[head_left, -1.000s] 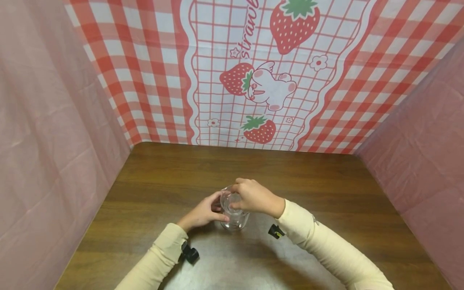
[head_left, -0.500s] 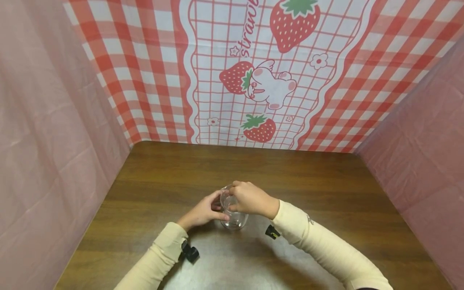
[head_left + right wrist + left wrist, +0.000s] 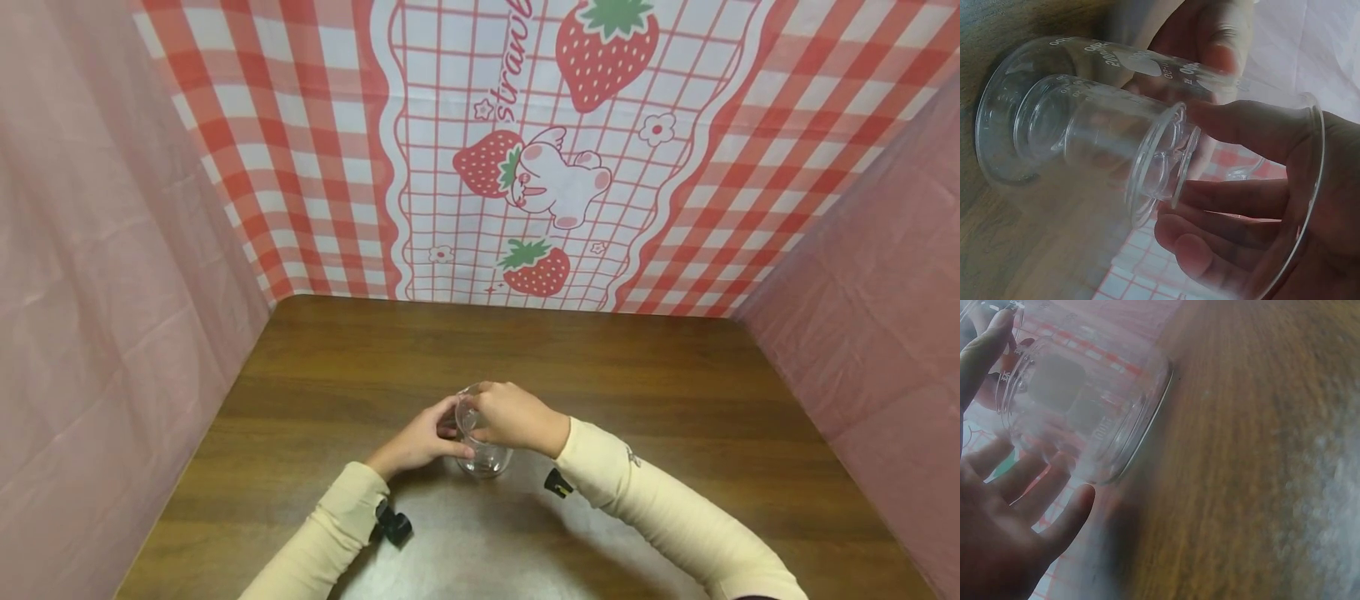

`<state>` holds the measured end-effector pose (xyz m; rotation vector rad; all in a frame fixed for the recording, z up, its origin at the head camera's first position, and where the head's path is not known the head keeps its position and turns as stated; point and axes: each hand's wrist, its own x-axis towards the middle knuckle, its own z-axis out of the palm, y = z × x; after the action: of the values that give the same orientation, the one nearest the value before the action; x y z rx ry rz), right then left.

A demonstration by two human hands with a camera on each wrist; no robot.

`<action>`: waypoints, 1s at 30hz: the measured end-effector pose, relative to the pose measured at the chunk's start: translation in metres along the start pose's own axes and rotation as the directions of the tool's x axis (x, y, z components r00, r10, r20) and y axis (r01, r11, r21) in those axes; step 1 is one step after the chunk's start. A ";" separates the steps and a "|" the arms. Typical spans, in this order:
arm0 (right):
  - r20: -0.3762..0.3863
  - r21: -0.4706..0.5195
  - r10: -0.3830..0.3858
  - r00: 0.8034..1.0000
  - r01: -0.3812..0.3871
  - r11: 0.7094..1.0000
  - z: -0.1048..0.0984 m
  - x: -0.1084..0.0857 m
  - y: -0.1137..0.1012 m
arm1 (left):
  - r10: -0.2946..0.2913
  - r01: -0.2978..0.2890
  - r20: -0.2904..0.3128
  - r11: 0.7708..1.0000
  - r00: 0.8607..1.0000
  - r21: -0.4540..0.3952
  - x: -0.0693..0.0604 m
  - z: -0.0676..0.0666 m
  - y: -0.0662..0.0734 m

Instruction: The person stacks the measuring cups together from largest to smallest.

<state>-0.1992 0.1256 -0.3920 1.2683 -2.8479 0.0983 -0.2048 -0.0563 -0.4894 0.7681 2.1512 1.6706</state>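
A large clear glass beaker (image 3: 486, 460) with white graduation marks stands on the wooden table. Smaller glass beakers sit nested inside it; the right wrist view shows a mid-sized beaker (image 3: 1104, 134) and the rim of the smallest beaker (image 3: 1186, 167). My left hand (image 3: 418, 438) holds the large beaker from the left, thumb at the near side and fingers round the far side. Reaching in through the large beaker's mouth, my right hand (image 3: 517, 417) pinches the smallest beaker's rim between thumb and fingers. In the head view that hand hides most of the nested glass.
The brown wooden table (image 3: 645, 375) spreads around the hands. A red-checked strawberry cloth (image 3: 540, 192) hangs behind it, and pink curtains (image 3: 112, 292) stand at both sides. Each wrist carries a small black camera (image 3: 393, 523).
My right hand has shifted slightly left and nearer over the beaker's mouth, covering more of the inner glass. The left hand and the large beaker have stayed in place.
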 end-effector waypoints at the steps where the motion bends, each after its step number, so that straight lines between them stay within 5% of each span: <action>1: 0.003 0.000 0.002 1.000 -0.002 1.000 0.000 0.000 0.000 | 0.001 -0.001 0.000 1.000 1.000 0.000 0.000 0.000 0.000; 17: 0.017 -0.022 0.001 1.000 -0.001 1.000 -0.001 0.000 -0.004 | 0.013 -0.013 0.007 1.000 1.000 -0.008 0.001 0.000 -0.002; 30: -0.087 0.057 -0.041 0.995 0.046 0.997 -0.008 -0.007 0.001 | -0.008 0.008 0.014 1.000 1.000 0.002 0.000 -0.002 -0.002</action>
<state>-0.1954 0.1326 -0.3844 1.3021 -2.7631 0.2317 -0.2059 -0.0581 -0.4911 0.7686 2.1441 1.6549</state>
